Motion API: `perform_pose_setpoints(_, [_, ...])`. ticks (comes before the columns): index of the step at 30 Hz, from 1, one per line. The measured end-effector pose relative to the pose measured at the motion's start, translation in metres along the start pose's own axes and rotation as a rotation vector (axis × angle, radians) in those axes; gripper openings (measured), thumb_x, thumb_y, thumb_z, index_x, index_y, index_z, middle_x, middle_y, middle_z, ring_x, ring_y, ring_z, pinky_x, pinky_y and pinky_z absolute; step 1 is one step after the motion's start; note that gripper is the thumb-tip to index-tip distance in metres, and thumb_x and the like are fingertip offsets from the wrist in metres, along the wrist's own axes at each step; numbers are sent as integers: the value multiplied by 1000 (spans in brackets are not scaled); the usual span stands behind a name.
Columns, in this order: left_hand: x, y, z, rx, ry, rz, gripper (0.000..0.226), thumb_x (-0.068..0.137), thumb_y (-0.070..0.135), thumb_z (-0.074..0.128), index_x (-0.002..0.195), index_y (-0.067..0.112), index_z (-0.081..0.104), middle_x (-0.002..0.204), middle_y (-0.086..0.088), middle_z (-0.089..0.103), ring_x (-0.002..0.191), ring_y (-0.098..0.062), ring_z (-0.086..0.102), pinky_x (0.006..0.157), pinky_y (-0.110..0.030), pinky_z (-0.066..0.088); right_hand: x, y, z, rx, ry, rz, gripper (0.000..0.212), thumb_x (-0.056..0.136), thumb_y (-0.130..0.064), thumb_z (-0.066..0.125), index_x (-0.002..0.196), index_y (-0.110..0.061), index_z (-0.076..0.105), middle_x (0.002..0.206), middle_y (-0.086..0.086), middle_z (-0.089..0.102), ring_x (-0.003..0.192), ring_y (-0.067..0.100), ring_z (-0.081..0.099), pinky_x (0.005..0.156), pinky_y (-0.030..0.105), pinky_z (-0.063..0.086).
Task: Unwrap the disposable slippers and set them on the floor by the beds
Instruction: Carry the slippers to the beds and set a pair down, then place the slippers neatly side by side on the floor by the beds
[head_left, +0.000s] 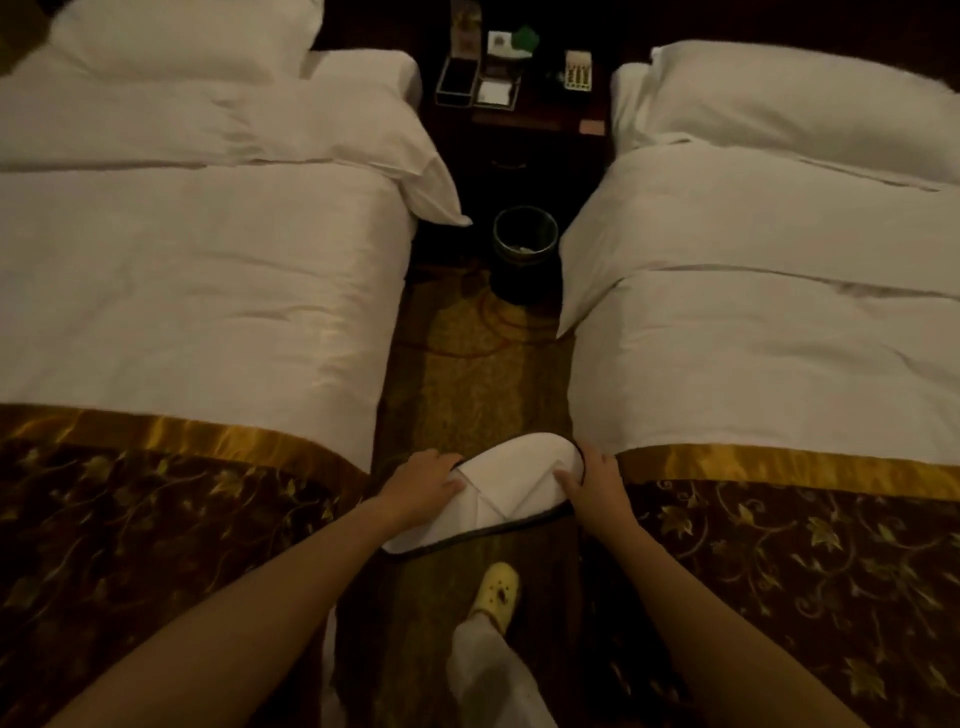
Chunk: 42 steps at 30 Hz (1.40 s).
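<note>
Now both hands, left hand (427, 480) and right hand (597, 480), fingers curled over each side, hold the bare white slippers (493, 499) above the carpet (467, 374) between the beds (208, 291), no wrapper visible, still to be set down.

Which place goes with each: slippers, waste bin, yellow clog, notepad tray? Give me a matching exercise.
Things:
1. white slippers
2. waste bin
3. yellow clog
4. notepad tray

Places:
A. on the nightstand
B. on the person's foot
C. held between both hands
D. on the carpet in front of the nightstand

Pairs: 1-C, 2-D, 3-B, 4-A
</note>
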<state>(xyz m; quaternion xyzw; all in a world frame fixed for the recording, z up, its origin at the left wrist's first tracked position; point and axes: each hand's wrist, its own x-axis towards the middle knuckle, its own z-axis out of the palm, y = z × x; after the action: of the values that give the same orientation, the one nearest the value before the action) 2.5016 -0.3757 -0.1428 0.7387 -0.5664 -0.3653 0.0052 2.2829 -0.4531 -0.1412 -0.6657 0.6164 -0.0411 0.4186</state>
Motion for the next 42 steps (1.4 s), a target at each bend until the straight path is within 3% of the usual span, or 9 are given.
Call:
perform_pose_setpoints(6, [150,-29,13,28,-45,16,44,97,32,37,138,16,36,134,-12,46,124,-27,40,101,-38,35,133,25,32,30,23,93,56,94,-28,50,143,-13,28,143,17,36,125,31,44,101,40,40])
perform_pose_setpoints(13, [329,-117,97,127,-78,57,45,97,31,38,139,16,36,136,-14,44,127,-30,38,103,-38,32,281,104,154,103,86,151,57,95,-24,50,144,-9,26,141,19,32,121,32,44,99,36,37])
perform_pose_setpoints(19, [459,-169,173,194,-9,137,45,96,32,40,137,14,39,133,-17,47,124,-32,40,100,-38,33,391,175,230,148,154,173,57,95,-23,48,145,-12,24,142,17,29,121,32,43,99,35,38])
perform_pose_setpoints(27, [577,-198,270,245,31,203,47,95,33,42,138,15,38,133,-17,47,124,-34,40,101,-39,34,488,271,296,210,208,185,59,96,-24,46,147,-14,20,151,16,21,135,33,30,110,40,29])
perform_pose_setpoints(34, [638,-188,332,307,57,288,46,95,36,39,136,15,38,131,-17,41,118,-35,43,97,-41,36,539,334,310,200,271,171,57,95,-23,48,146,-12,24,148,18,29,132,32,35,112,41,30])
perform_pose_setpoints(39, [644,-172,350,458,50,293,75,84,65,37,141,16,28,136,-14,38,122,-32,37,100,-44,31,547,348,302,125,334,188,57,96,-27,47,146,-11,25,148,18,29,134,32,31,113,40,27])
perform_pose_setpoints(42, [644,-163,356,473,100,313,101,71,78,42,145,15,18,138,-12,36,124,-31,33,100,-44,29,543,348,303,45,402,305,58,95,-32,45,145,-10,27,151,16,25,137,33,24,114,46,25])
